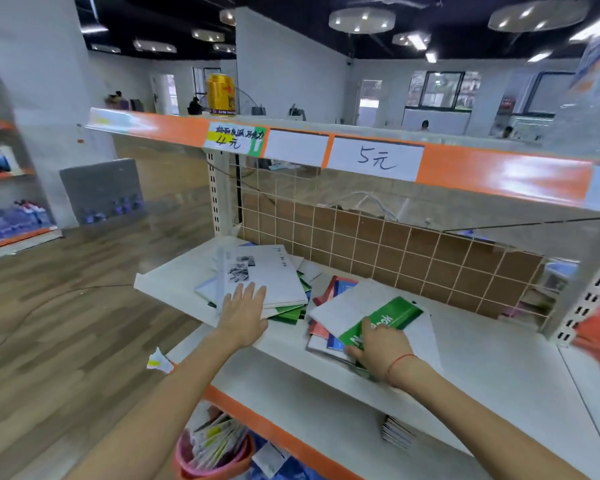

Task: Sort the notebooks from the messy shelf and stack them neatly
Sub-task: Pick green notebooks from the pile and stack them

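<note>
On the white shelf (482,362) lie two heaps of notebooks. The left heap (284,311) is topped by a white notebook (271,275) with a black-and-white picture; my left hand (243,313) rests flat on its near edge, fingers straight. The right heap (329,327) shows red, blue and white covers. On it lies a green-and-white notebook (392,315), and my right hand (381,348) grips its near corner, thumb under the edge. A red string circles my right wrist.
A wire grid with brown backing (395,258) closes the shelf's back. The orange-edged upper shelf (482,168) carries price labels and a gold can (221,95). Below stand a pink bucket of packets (212,452) and a small stack of notebooks (397,433). Wooden floor lies to the left.
</note>
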Available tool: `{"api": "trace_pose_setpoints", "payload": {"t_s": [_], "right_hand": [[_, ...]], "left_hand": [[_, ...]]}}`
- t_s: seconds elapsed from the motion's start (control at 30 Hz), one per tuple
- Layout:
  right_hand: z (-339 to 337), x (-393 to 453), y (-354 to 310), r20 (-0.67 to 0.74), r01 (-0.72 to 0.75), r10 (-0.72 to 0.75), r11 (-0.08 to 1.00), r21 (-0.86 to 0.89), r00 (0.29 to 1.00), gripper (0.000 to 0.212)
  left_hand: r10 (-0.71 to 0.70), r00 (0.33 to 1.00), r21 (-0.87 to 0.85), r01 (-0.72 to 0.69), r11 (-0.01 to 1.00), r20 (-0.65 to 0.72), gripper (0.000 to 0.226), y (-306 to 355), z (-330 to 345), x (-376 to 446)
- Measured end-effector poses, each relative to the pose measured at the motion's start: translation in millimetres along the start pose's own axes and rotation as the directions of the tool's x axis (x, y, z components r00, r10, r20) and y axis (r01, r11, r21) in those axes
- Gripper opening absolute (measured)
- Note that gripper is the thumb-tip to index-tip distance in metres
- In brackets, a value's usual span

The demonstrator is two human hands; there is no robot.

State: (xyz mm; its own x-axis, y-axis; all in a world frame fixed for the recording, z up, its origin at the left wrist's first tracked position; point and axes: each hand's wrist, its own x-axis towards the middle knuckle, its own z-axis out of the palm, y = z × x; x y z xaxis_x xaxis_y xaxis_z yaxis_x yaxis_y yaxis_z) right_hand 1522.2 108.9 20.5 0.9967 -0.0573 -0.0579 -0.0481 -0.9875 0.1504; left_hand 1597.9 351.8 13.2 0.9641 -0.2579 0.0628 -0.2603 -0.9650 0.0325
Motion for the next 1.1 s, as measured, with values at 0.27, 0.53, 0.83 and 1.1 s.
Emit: {"api": "trace_pose_setpoints", "payload": {"t_s": [0.27, 0.53, 0.83, 1.1], "right_hand": [[-20, 23, -48, -0.088, -0.135, 0.138, 0.990, 0.039, 0.987, 0.067], [-3, 30, -34, -0.034, -0.198, 0.204, 0.972, 0.130, 0.978, 0.054], [-3, 36, -42, -0.030, -0.203, 0.204, 0.979, 0.027, 0.978, 0.051], [-8, 36, -45, -0.016, -0.215, 0.215, 0.977, 0.014, 0.977, 0.050]], "left_hand": [[0.075, 0.988, 0.084, -0.086, 0.993, 0.132, 0.070, -32, 8, 49], [0.227, 0.948, 0.179, -0.269, 0.946, 0.225, 0.068, -33, 7, 62], [0.257, 0.916, 0.222, -0.193, 0.956, -0.310, 0.033, -48, -26, 61], [0.240, 0.535, 0.225, -0.094, 0.970, -0.810, 0.041, -57, -109, 62]]}}
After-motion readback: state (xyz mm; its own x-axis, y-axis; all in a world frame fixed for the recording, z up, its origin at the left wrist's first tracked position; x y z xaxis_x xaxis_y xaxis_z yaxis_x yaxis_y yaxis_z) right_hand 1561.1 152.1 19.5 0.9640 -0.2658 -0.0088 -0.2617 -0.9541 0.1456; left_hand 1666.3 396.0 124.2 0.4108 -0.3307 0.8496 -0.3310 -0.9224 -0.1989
